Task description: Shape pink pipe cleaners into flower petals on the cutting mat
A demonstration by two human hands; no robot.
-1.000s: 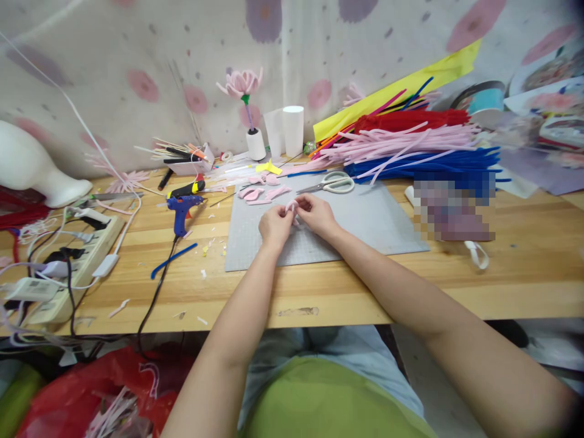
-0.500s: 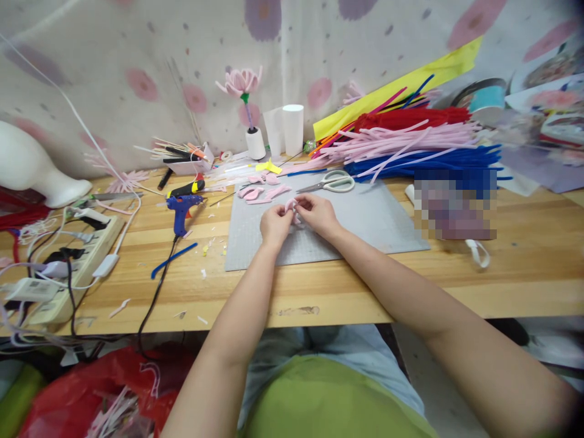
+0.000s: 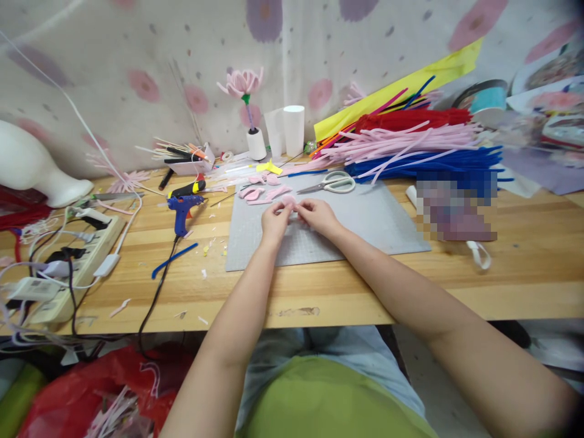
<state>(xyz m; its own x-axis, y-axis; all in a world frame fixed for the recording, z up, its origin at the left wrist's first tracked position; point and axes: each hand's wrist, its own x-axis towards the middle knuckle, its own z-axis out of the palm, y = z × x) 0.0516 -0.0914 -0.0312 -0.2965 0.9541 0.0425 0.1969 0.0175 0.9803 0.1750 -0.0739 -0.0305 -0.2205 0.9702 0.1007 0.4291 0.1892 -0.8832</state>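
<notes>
Pinching a small pink petal between them, the left hand and right hand meet over the far middle of the grey mat; fingertips of both are pressed onto the petal, one from each side; the petal sits just above the mat, held near its far edge, with its long axis running roughly left to right between the hands; which end is its tip I cannot tell, as the fingers cover much of it.

The mat lies square on the wooden table; its near edge stops short of the table's front edge, leaving a bare strip of wood there; the right half of the mat is open; to the left of the mat a band of wood carries scraps, a blue offcut and the glue gun with its black cord trailing off the front edge.

Beyond the hands, more petals lie on the mat's far left corner; scissors rest at its far edge, handles to the right; stems in pink, blue and red are heaped behind; a power strip crowds the left end.
</notes>
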